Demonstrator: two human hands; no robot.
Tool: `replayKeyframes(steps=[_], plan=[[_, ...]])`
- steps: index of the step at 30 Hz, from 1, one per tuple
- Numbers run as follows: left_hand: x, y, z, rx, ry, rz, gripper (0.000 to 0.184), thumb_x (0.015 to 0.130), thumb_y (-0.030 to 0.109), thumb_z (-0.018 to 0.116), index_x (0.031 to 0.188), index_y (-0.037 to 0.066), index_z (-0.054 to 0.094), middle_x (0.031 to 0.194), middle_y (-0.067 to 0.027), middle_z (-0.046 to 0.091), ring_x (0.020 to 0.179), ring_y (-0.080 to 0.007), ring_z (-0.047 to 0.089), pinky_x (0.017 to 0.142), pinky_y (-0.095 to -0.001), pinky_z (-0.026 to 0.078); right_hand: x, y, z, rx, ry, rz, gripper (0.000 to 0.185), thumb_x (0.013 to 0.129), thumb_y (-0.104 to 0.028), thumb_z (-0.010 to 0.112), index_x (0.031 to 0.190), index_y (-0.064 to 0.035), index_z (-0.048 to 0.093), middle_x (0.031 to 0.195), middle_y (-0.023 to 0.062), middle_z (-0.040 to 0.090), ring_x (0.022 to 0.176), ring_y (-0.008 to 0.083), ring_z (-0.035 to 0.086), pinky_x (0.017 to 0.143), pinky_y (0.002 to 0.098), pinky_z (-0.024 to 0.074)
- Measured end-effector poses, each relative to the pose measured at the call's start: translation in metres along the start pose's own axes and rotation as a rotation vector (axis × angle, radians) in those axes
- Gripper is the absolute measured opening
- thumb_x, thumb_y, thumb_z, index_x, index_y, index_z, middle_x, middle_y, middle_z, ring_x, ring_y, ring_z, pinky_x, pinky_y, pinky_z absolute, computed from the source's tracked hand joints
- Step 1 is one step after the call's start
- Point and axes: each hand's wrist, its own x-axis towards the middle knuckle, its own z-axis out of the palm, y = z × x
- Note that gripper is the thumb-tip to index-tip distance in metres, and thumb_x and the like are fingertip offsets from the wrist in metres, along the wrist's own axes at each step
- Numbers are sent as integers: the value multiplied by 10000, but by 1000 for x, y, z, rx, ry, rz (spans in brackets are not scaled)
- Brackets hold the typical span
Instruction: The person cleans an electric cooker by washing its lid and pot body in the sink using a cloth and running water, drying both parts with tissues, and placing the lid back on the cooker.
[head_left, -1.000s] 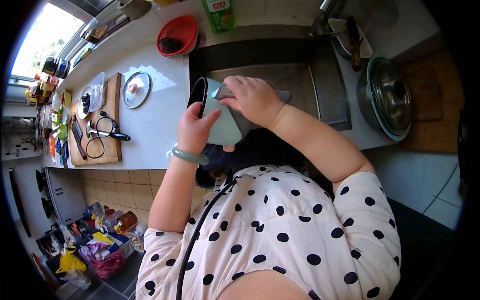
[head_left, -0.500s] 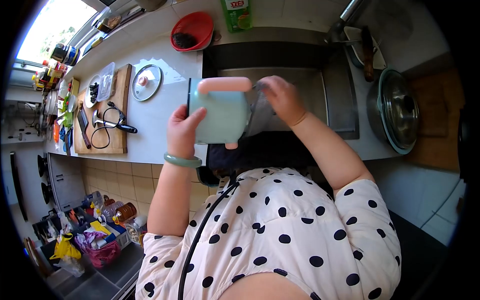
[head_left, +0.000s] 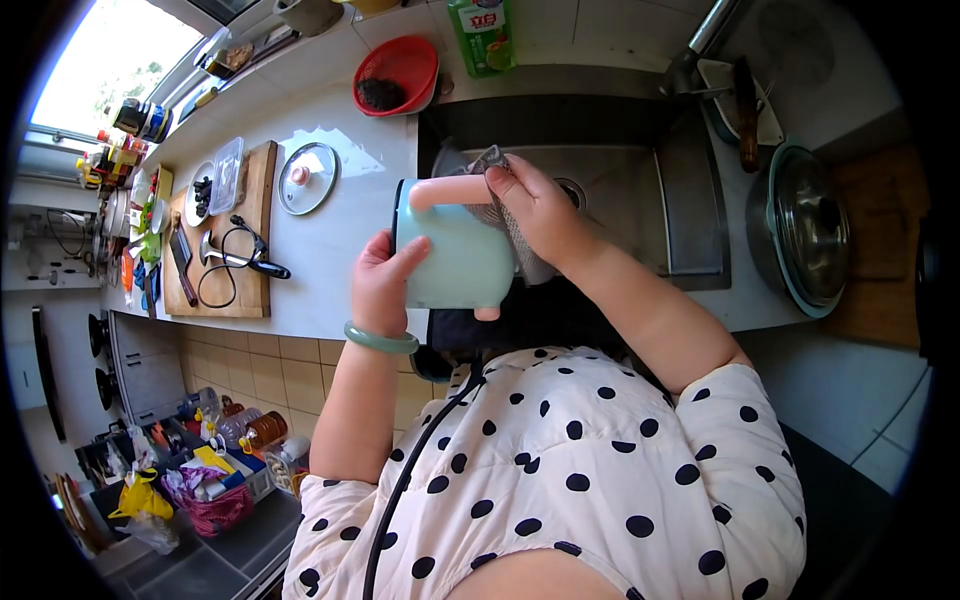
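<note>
Left hand (head_left: pixel 385 285) grips the mint-green, round-cornered pot (head_left: pixel 455 258), thumb across its side! Right hand (head_left: pixel 537 212) has fingers curled around a grey mesh cloth (head_left: pixel 530 258), right against the pink bar handle (head_left: pixel 448 191).

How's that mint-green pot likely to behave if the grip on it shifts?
The mint-green pot is probably stiff: its wall shows no dent where the left hand grips it. Its smooth surface may prove slippery. The pink handle stands out from one side, so the pot might twist.
</note>
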Motion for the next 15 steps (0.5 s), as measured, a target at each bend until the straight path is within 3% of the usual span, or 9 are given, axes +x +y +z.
replayKeyframes(steps=[3, 6, 9, 10, 13, 15], plan=[[-1, 2, 3, 74, -22, 64, 182, 763, 100, 647, 888, 2, 559, 806, -23, 593, 697, -81, 535, 641, -211, 434, 12, -10, -12, -31, -210, 131, 379, 894, -371, 458, 1018, -28, 560, 865, 125, 591, 775, 187, 547, 744, 285, 427], [-2, 2, 1, 213, -104, 142, 144, 775, 86, 639, 866, 15, 554, 784, 0, 580, 684, -59, 505, 619, -192, 411, 19, -28, -19, 217, -580, 466, 453, 888, -439, 438, 1006, -29, 588, 903, 99, 600, 803, 161, 548, 748, 273, 429], [0, 0, -3, 369, -209, 201, 128, 783, 68, 630, 869, 19, 550, 783, 12, 568, 690, -45, 482, 617, -181, 395, 26, -36, -21, 60, -793, 430, 516, 880, -490, 416, 1005, -25, 603, 930, 74, 598, 808, 143, 543, 752, 267, 431], [1, -1, -5, 396, -208, 211, 129, 785, 53, 626, 885, 19, 552, 795, 13, 565, 705, -40, 479, 626, -178, 392, 28, -31, -18, 13, -817, 345, 567, 860, -533, 412, 960, -11, 609, 901, 104, 608, 799, 163, 564, 735, 280, 439], [-1, 0, -4, 411, -145, 259, 127, 788, 41, 620, 893, 15, 554, 804, 15, 560, 717, -37, 476, 635, -174, 387, 24, -43, -7, -287, -734, 230, 565, 841, -540, 435, 923, -8, 611, 862, 158, 613, 784, 204, 587, 723, 297, 447], [-3, -1, -1, 349, -93, 283, 119, 788, 44, 620, 882, 12, 554, 800, 16, 559, 716, -39, 476, 635, -174, 386, 18, -44, 0, -513, -534, -30, 515, 824, -515, 464, 794, -16, 588, 747, 151, 591, 711, 260, 587, 661, 328, 461]])
